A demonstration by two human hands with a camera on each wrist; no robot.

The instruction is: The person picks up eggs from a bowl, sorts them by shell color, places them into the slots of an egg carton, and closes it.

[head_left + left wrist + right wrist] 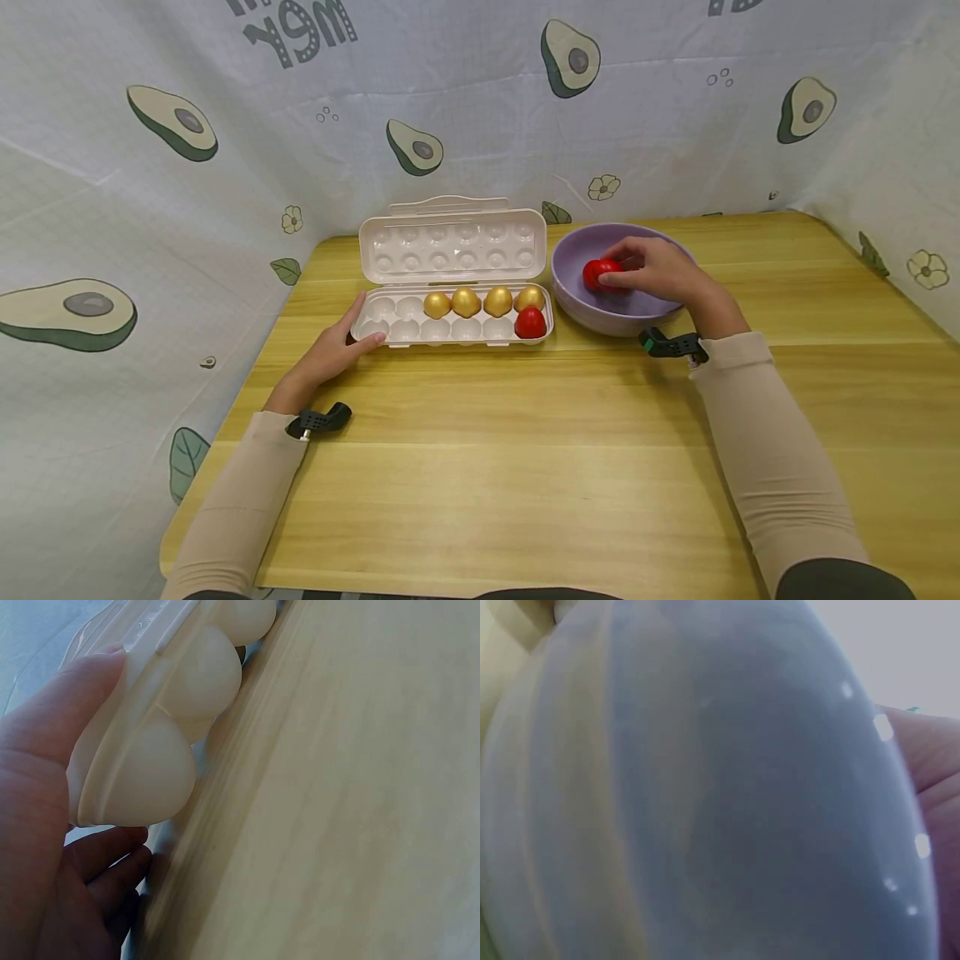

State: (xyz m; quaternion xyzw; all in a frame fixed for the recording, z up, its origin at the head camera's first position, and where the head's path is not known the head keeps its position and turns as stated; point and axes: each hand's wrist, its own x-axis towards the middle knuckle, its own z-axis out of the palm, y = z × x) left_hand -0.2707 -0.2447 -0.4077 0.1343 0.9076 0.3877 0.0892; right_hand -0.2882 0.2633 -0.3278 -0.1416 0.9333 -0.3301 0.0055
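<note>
A white plastic egg carton [450, 332] lies with its lid [453, 243] raised. Several golden eggs [466, 302] fill the right part of its back row, and one red egg [531, 323] sits in the front row's right end cup. My left hand [335, 343] grips the carton's left end, thumb over the front rim; in the left wrist view the thumb [82, 697] presses the edge. Inside the purple bowl [577, 304], my right hand [660, 268] pinches a red egg [596, 273]; another red one seems to touch it, partly hidden by the fingers.
The wooden table [480, 467] extends in front of the carton and to the right of the bowl. A cloth with avocado prints [480, 108] hangs behind. The bowl's outer wall [780, 787] blocks most of the right wrist view.
</note>
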